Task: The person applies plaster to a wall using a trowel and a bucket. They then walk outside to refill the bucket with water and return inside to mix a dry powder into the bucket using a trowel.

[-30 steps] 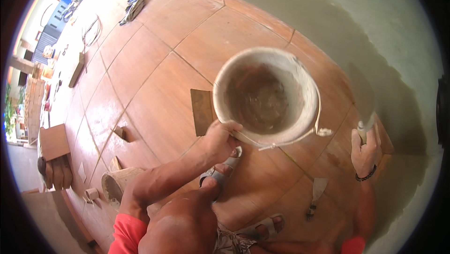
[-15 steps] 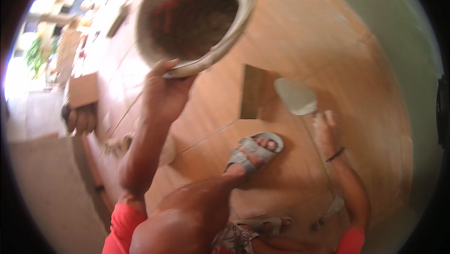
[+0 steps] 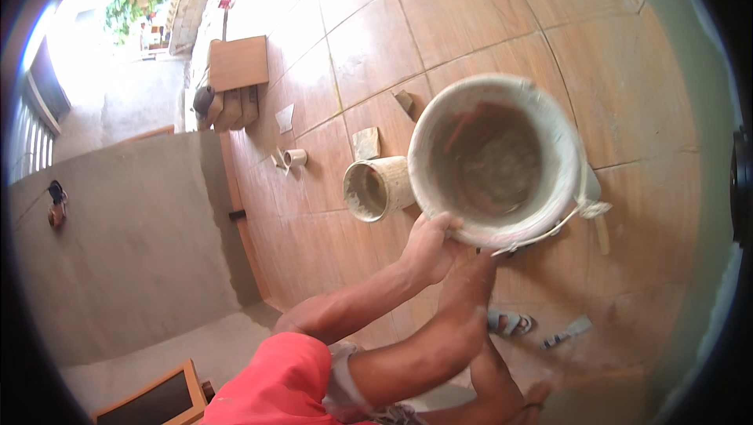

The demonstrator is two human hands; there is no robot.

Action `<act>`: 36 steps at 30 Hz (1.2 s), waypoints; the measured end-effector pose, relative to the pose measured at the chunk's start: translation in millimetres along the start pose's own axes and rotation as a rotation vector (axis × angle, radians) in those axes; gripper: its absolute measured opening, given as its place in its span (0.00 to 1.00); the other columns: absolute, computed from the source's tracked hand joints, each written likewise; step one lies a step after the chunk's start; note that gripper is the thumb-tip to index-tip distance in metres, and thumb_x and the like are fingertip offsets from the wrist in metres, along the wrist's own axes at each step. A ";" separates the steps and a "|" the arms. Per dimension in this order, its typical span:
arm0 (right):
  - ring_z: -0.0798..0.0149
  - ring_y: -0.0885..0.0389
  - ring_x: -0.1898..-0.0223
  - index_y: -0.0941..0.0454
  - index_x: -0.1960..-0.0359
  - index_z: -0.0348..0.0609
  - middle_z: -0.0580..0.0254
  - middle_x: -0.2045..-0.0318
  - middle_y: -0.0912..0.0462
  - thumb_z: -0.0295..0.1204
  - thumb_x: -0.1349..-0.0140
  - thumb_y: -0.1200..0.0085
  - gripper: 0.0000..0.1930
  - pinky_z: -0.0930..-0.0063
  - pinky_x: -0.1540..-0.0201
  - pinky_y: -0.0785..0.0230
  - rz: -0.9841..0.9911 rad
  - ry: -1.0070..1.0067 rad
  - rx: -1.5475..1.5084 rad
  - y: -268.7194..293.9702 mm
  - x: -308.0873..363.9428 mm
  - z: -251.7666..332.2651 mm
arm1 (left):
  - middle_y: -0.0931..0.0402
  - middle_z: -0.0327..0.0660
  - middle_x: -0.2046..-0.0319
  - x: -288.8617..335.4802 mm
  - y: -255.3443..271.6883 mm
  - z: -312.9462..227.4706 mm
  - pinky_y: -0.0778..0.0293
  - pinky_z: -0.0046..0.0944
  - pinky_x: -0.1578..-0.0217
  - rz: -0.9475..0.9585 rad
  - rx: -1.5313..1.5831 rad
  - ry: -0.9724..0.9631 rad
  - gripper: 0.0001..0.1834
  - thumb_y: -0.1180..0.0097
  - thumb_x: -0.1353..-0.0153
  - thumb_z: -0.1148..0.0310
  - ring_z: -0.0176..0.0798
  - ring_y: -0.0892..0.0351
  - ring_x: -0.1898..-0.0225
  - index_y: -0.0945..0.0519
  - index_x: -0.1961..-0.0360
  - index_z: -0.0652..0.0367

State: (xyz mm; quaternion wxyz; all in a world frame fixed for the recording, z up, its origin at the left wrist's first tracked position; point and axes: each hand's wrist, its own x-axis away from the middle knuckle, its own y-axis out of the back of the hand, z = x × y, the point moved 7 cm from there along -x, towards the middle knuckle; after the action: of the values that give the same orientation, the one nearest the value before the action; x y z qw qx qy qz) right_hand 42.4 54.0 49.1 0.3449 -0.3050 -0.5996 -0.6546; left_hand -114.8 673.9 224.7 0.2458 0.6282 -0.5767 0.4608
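Note:
A large whitish bucket [image 3: 558, 139], crusted with grey residue, tips its mouth up toward me. A reddish streak and grey matter show inside it. My left hand [image 3: 434, 246] is closed on its near rim, and the rope-tied handle [image 3: 592, 209] hangs over the right side. Partly hidden behind the bucket is a trowel, its wooden handle [image 3: 602, 234] showing. Down by my legs is my right hand [image 3: 538, 394], low at the bottom; its fingers are too unclear to read. A scraper with a dark handle [image 3: 569, 332] lies on the floor beside my sandalled foot [image 3: 510, 322].
A smaller crusted bucket [image 3: 396, 180] lies on its side left of the big one. Tile pieces [image 3: 366, 143] and a small cup [image 3: 296, 158] are scattered over the tiled floor [image 3: 463, 17]. Stacked bags under a board [image 3: 239, 63] stand near the low grey wall [image 3: 118, 252].
The big bucket has come nearer and to the right in view, with my left hand still on its rim. My right hand has left the trowel and dropped low.

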 end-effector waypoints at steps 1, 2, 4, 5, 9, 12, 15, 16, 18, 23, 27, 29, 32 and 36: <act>0.51 0.27 0.72 0.32 0.52 0.32 0.48 0.70 0.25 0.24 0.42 0.61 0.16 0.58 0.61 0.30 0.122 -0.205 -0.053 17.5 46.8 -9.9 | 0.34 0.47 0.53 27.1 17.7 -11.6 0.28 0.51 0.53 -0.076 -0.049 -0.035 0.22 0.58 0.50 0.81 0.47 0.30 0.52 0.38 0.51 0.66; 0.52 0.27 0.73 0.33 0.52 0.32 0.48 0.70 0.26 0.23 0.42 0.61 0.16 0.58 0.63 0.30 0.189 -0.297 -0.104 30.5 87.8 -11.4 | 0.33 0.47 0.54 53.2 38.5 -20.6 0.27 0.52 0.54 -0.148 -0.087 -0.040 0.22 0.58 0.51 0.82 0.47 0.30 0.53 0.38 0.51 0.65; 0.54 0.28 0.75 0.33 0.51 0.32 0.49 0.71 0.26 0.23 0.42 0.61 0.17 0.58 0.65 0.29 0.263 -0.344 -0.227 56.9 158.4 5.4 | 0.32 0.47 0.56 99.4 76.1 -43.0 0.25 0.52 0.56 -0.195 -0.131 -0.029 0.23 0.57 0.53 0.82 0.48 0.28 0.55 0.37 0.51 0.64; 0.55 0.28 0.76 0.34 0.51 0.32 0.49 0.72 0.26 0.22 0.43 0.61 0.17 0.59 0.66 0.29 0.295 -0.357 -0.297 70.7 192.0 20.0 | 0.31 0.47 0.56 120.1 97.9 -59.1 0.25 0.52 0.57 -0.188 -0.139 -0.026 0.24 0.57 0.54 0.83 0.48 0.27 0.56 0.36 0.52 0.64; 0.58 0.30 0.81 0.35 0.49 0.33 0.51 0.74 0.27 0.21 0.43 0.62 0.18 0.59 0.71 0.28 0.363 -0.311 -0.625 131.9 288.3 68.5 | 0.31 0.49 0.56 222.8 183.8 -118.4 0.25 0.55 0.56 -0.198 -0.067 -0.063 0.24 0.58 0.56 0.84 0.51 0.27 0.55 0.36 0.52 0.67; 0.61 0.31 0.84 0.36 0.48 0.34 0.52 0.75 0.27 0.20 0.44 0.62 0.20 0.60 0.74 0.27 0.327 -0.183 -0.674 203.7 314.1 95.2 | 0.31 0.51 0.58 300.5 252.4 -136.0 0.23 0.55 0.62 -0.382 0.086 -0.151 0.24 0.58 0.56 0.84 0.52 0.25 0.60 0.37 0.53 0.69; 0.53 0.25 0.75 0.39 0.45 0.34 0.48 0.72 0.28 0.20 0.43 0.63 0.22 0.56 0.68 0.26 0.269 -0.095 -0.404 266.8 329.3 163.4 | 0.31 0.52 0.60 364.6 336.9 -101.8 0.21 0.55 0.68 -0.707 0.226 -0.218 0.23 0.56 0.58 0.83 0.52 0.24 0.64 0.36 0.55 0.70; 0.55 0.25 0.78 0.39 0.45 0.35 0.49 0.73 0.28 0.20 0.43 0.63 0.22 0.58 0.72 0.26 0.277 -0.062 -0.402 272.9 320.1 160.4 | 0.32 0.54 0.60 358.3 361.4 -84.3 0.21 0.56 0.69 -0.798 0.235 -0.231 0.23 0.56 0.57 0.83 0.54 0.24 0.64 0.37 0.55 0.70; 0.58 0.26 0.83 0.39 0.45 0.35 0.49 0.74 0.28 0.19 0.43 0.65 0.22 0.60 0.76 0.26 0.213 -0.062 -0.482 287.8 320.3 158.6 | 0.33 0.55 0.61 335.8 365.1 -84.4 0.21 0.58 0.69 -0.850 0.249 -0.211 0.23 0.55 0.58 0.82 0.57 0.24 0.65 0.37 0.56 0.71; 0.61 0.26 0.87 0.35 0.48 0.34 0.50 0.77 0.27 0.14 0.48 0.65 0.22 0.63 0.80 0.25 0.280 -0.030 -0.386 334.3 328.1 194.1 | 0.33 0.56 0.55 439.0 395.0 -49.3 0.21 0.52 0.66 -1.073 0.550 -0.131 0.27 0.57 0.57 0.81 0.54 0.23 0.62 0.37 0.49 0.72; 0.58 0.23 0.83 0.35 0.49 0.32 0.54 0.83 0.27 0.13 0.53 0.66 0.25 0.63 0.80 0.26 0.231 0.072 -0.203 356.0 303.7 221.0 | 0.33 0.54 0.52 462.3 393.6 -31.9 0.29 0.53 0.59 -1.216 0.616 0.033 0.29 0.55 0.58 0.78 0.53 0.27 0.57 0.36 0.49 0.71; 0.58 0.23 0.84 0.34 0.50 0.32 0.55 0.84 0.27 0.13 0.53 0.66 0.24 0.64 0.80 0.26 0.225 0.097 -0.128 358.7 296.1 254.2 | 0.34 0.52 0.51 450.1 423.4 4.0 0.36 0.55 0.56 -1.217 0.721 0.090 0.31 0.51 0.59 0.75 0.53 0.30 0.53 0.36 0.48 0.69; 0.58 0.23 0.84 0.32 0.52 0.31 0.55 0.85 0.27 0.13 0.54 0.66 0.23 0.64 0.81 0.26 0.202 0.139 -0.041 353.1 308.6 322.8 | 0.32 0.53 0.54 421.4 451.9 38.3 0.31 0.56 0.61 -1.275 0.749 0.168 0.28 0.52 0.58 0.75 0.54 0.29 0.55 0.34 0.50 0.69; 0.58 0.23 0.85 0.30 0.55 0.31 0.55 0.85 0.27 0.12 0.54 0.65 0.22 0.64 0.83 0.26 0.220 0.233 -0.072 341.3 327.5 415.0 | 0.31 0.53 0.56 405.2 441.6 18.2 0.24 0.53 0.70 -1.149 1.004 0.087 0.24 0.55 0.55 0.74 0.56 0.24 0.62 0.33 0.53 0.65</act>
State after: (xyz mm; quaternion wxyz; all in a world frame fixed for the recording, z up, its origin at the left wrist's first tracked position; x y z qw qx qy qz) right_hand 126.8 424.3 550.8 0.4707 -0.3031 -0.4947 -0.6647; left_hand -565.8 362.2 467.6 0.1544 0.8472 0.1296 0.4916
